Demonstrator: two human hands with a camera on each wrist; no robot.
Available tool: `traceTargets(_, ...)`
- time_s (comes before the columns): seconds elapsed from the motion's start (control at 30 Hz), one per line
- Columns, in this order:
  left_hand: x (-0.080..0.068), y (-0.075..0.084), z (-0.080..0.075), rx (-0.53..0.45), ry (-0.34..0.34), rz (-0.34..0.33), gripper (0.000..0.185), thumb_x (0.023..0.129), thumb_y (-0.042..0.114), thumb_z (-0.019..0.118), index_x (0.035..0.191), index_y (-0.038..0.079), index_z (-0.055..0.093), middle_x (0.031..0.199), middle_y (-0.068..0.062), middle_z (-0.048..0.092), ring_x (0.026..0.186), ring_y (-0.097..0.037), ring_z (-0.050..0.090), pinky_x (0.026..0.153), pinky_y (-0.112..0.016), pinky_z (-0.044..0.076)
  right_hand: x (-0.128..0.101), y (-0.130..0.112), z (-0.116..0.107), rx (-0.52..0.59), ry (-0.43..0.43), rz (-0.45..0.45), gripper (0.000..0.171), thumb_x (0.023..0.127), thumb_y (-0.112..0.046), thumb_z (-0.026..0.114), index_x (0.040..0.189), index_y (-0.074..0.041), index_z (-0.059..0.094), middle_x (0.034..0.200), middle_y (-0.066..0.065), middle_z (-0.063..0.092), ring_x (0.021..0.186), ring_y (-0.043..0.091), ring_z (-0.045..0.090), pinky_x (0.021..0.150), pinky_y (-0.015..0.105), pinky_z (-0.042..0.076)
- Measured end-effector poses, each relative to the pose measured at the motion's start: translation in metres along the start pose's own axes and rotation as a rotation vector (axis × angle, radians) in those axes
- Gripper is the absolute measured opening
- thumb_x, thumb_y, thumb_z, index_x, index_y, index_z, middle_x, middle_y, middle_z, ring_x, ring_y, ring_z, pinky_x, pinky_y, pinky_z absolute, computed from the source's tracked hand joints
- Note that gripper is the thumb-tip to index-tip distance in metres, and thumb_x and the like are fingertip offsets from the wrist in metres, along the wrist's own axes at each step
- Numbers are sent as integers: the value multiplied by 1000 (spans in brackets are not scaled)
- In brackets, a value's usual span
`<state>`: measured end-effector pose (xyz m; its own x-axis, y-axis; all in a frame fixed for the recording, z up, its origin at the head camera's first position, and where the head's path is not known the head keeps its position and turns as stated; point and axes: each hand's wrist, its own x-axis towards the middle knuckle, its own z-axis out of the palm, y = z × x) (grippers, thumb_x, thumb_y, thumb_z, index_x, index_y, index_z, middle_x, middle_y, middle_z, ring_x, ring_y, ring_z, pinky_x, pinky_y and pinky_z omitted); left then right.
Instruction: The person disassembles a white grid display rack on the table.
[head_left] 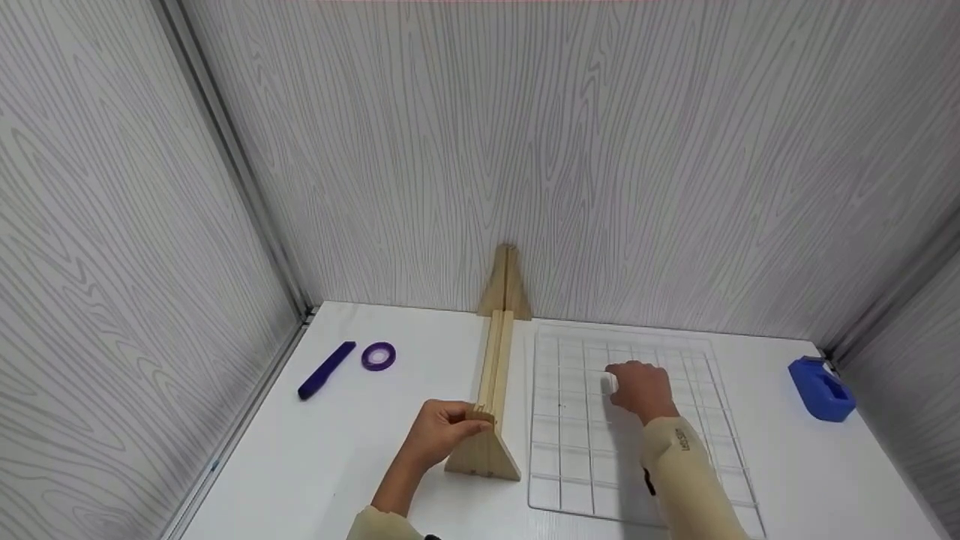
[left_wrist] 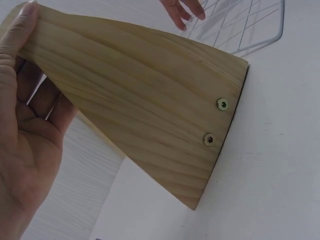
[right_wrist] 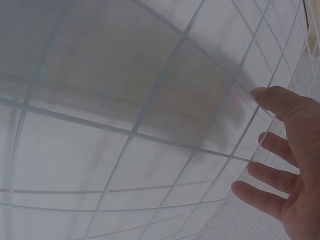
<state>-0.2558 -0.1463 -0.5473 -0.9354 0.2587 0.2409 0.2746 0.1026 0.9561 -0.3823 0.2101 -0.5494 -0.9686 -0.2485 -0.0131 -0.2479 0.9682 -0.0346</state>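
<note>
A wooden stand (head_left: 495,367) runs from front to back, with a flared end piece at each end and long rails between them. My left hand (head_left: 439,433) grips the narrow top of the near end piece (left_wrist: 135,95), thumb on one face and fingers behind it. Two bolt heads show low on that piece in the left wrist view. To the right, a white wire grid (head_left: 574,457) lies on the table. Over its middle is my right hand (head_left: 641,386), fingers spread loosely close above the wires in the right wrist view, with nothing seen between them.
A purple knife-like tool (head_left: 327,370) and a purple tape roll (head_left: 379,356) lie on the left of the white table (head_left: 277,465). At the far right sits a blue tape dispenser (head_left: 822,390). Wood-patterned panels (head_left: 540,150) enclose the back and sides.
</note>
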Motion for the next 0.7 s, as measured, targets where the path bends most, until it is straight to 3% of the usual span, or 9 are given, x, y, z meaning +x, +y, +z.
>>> traceTargets(0.13, -1, 1, 0, -8, 2, 7, 20, 88, 16, 79, 95, -3, 79, 86, -9, 78, 66, -2, 59, 60, -19, 52, -1, 0, 3, 7, 0, -1, 47, 81, -17, 81, 127, -13, 71, 117, 17, 74, 97, 38, 70, 76, 57, 56)
traceTargets(0.33, -2, 2, 1, -9, 3, -42, 20, 87, 16, 80, 94, -2, 79, 86, -11, 77, 67, -3, 59, 61, -19, 52, -5, 0, 10, 7, -4, 2, 44, 82, -16, 80, 125, -12, 72, 115, 17, 75, 94, 36, 71, 75, 55, 56)
traceTargets(0.7, -1, 2, -1, -9, 0, -18, 19, 86, 17, 81, 90, -1, 78, 77, 6, 71, 63, -1, 53, 58, -18, 47, -2, -5, 13, -16, -44, -33, 44, 84, -16, 80, 127, -13, 71, 120, 15, 74, 104, 38, 70, 79, 54, 57)
